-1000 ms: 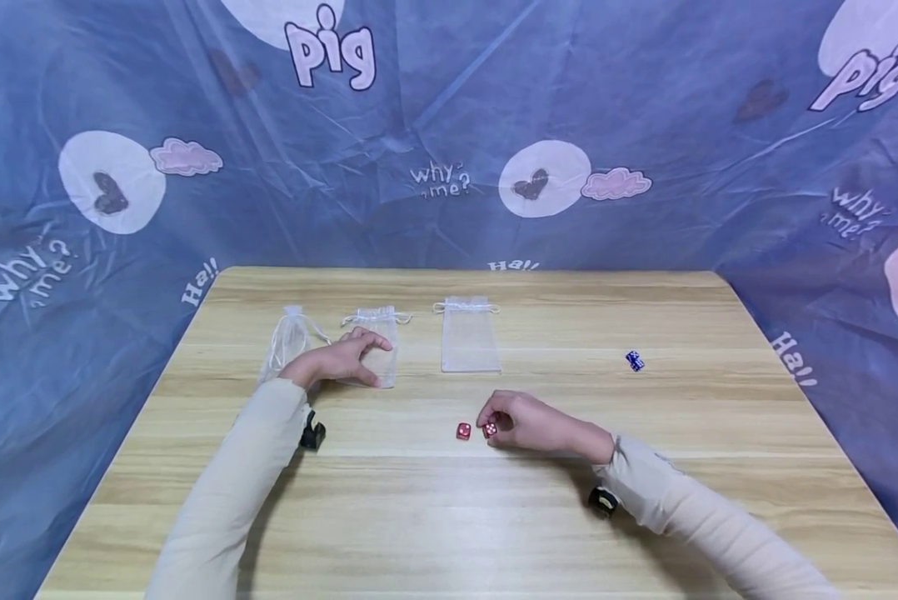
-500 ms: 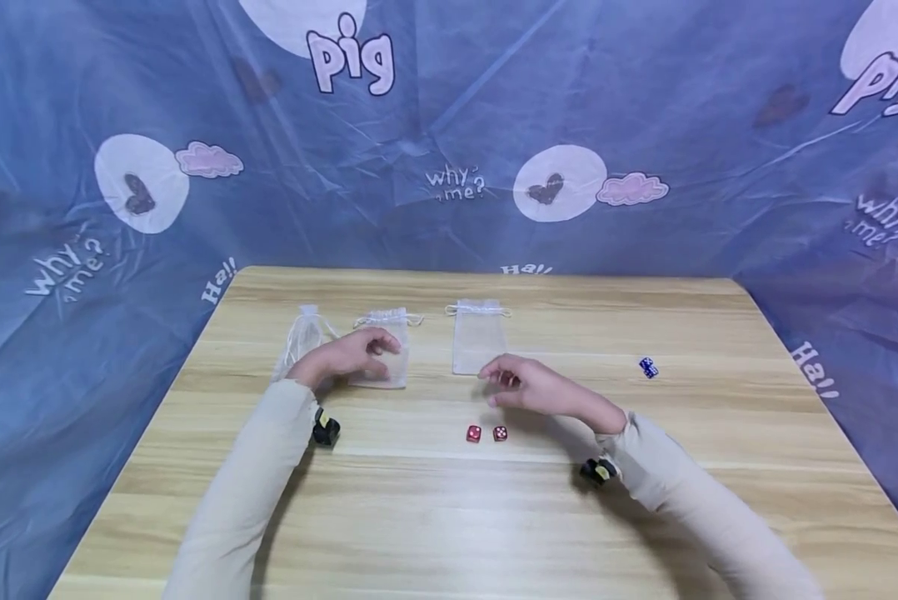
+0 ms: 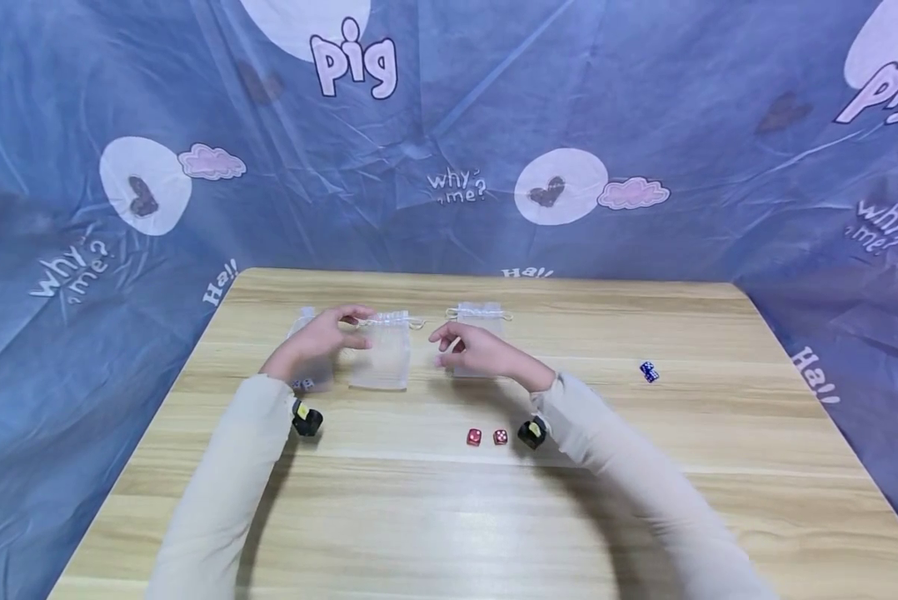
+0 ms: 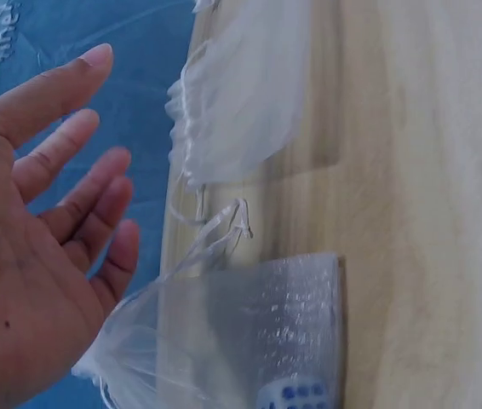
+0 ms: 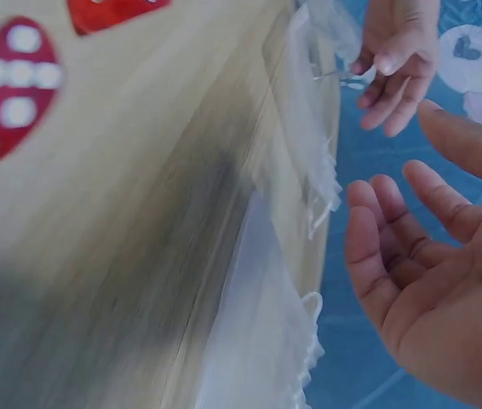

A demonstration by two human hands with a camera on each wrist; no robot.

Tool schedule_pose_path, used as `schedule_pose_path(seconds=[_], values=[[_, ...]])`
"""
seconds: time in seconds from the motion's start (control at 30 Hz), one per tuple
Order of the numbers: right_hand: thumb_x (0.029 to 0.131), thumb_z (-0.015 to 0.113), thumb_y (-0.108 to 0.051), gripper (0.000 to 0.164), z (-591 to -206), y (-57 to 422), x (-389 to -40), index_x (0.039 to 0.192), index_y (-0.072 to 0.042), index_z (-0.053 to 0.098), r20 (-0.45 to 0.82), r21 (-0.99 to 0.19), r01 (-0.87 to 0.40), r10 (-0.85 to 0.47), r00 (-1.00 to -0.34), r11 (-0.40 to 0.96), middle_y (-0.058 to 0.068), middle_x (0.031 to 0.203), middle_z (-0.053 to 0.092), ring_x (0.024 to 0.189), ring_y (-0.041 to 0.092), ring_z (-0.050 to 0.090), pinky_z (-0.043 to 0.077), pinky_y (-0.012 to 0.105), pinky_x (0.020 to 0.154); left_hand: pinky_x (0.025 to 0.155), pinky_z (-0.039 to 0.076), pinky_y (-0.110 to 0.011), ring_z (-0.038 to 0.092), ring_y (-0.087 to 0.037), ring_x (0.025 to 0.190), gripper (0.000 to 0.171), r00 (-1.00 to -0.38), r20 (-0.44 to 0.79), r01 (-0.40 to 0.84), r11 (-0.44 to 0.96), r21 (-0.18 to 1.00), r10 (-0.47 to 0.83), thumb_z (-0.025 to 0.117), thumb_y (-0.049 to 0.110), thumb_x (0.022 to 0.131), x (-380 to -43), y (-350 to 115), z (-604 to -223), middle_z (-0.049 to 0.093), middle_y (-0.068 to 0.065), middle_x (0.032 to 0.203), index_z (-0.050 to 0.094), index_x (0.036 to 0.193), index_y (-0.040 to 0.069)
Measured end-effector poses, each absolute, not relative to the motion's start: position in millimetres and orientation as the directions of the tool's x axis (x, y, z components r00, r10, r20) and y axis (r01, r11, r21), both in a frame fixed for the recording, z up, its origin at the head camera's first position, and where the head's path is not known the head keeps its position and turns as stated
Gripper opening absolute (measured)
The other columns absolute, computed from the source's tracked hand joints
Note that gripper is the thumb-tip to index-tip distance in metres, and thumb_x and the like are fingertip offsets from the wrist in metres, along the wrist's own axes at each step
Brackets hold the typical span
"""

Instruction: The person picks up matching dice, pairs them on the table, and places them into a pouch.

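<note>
My left hand [image 3: 316, 337] hovers with relaxed fingers over the gap between the left sheer bag [image 3: 316, 377] and the middle drawstring bag [image 3: 381, 360]. The left wrist view shows its fingers apart, holding nothing. Inside the left bag sits a whitish thing with blue dots [image 4: 296, 394], partly cut off by the frame. Above the right drawstring bag [image 3: 482, 319] my right hand [image 3: 477, 348] has its fingers loosely bent and holds nothing; it hides the lower part of that bag. Two red dice, one left [image 3: 475, 437] and one right [image 3: 501, 437], lie nearer the front.
A pair of blue dice [image 3: 649, 372] touch each other on the right side of the wooden table [image 3: 449, 533]. A blue printed cloth [image 3: 449, 233] hangs behind and beside the table. Dark wrist cameras, left [image 3: 307, 418] and right [image 3: 532, 432], are strapped below the sleeves.
My right hand has let go of the right red die and moved up and left to the right bag. The left hand has drawn left, off the middle bag. The view shifted slightly.
</note>
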State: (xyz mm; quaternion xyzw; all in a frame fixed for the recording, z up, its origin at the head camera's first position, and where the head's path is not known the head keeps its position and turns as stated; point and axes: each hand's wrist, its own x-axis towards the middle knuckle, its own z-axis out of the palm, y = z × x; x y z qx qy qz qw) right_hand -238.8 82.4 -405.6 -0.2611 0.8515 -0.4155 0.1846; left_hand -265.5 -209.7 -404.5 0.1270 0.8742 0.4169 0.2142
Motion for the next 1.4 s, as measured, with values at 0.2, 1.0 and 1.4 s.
schedule_pose_path(seconds=[0.2,1.0,1.4], values=[[0.089,0.067,-0.017,0.049,-408.1,63.6,-253.9,0.131,0.003,0.052,-0.188,-0.785,-0.225,-0.568,-0.801,0.578,0.014,0.105,0.063,0.095,0.022,0.060,0.048,0.028,0.084,0.117,0.020,-0.057,0.024,-0.043,0.143,0.072,-0.853,-0.309,0.046,0.650,0.758,0.421,0.069,0.015,0.087,-274.8,-211.3,-408.9,0.029,-0.022,0.155,0.033,0.147,0.001],[0.090,0.065,-0.010,0.050,-429.0,21.8,-269.9,0.135,0.002,0.047,-0.344,-0.811,-0.011,-0.491,-0.800,0.585,0.002,0.083,0.054,0.065,0.012,0.055,0.049,0.021,0.063,0.074,0.041,-0.024,0.044,-0.013,0.082,0.073,-0.850,-0.352,-0.072,0.576,0.814,0.393,0.072,0.006,0.083,-281.8,-205.3,-430.9,0.048,-0.004,0.094,0.033,0.143,-0.009],[0.089,0.058,0.004,0.030,-427.5,21.3,-266.9,0.117,0.005,0.047,-0.314,-0.913,0.153,-0.410,-0.856,0.379,0.000,0.079,0.054,0.062,0.008,0.050,0.045,0.019,0.056,0.069,0.049,-0.022,0.059,-0.008,0.078,0.067,-0.848,-0.357,-0.171,0.434,0.884,0.392,0.060,0.006,0.091,-274.1,-203.3,-428.3,0.062,-0.007,0.105,0.025,0.147,-0.007]])
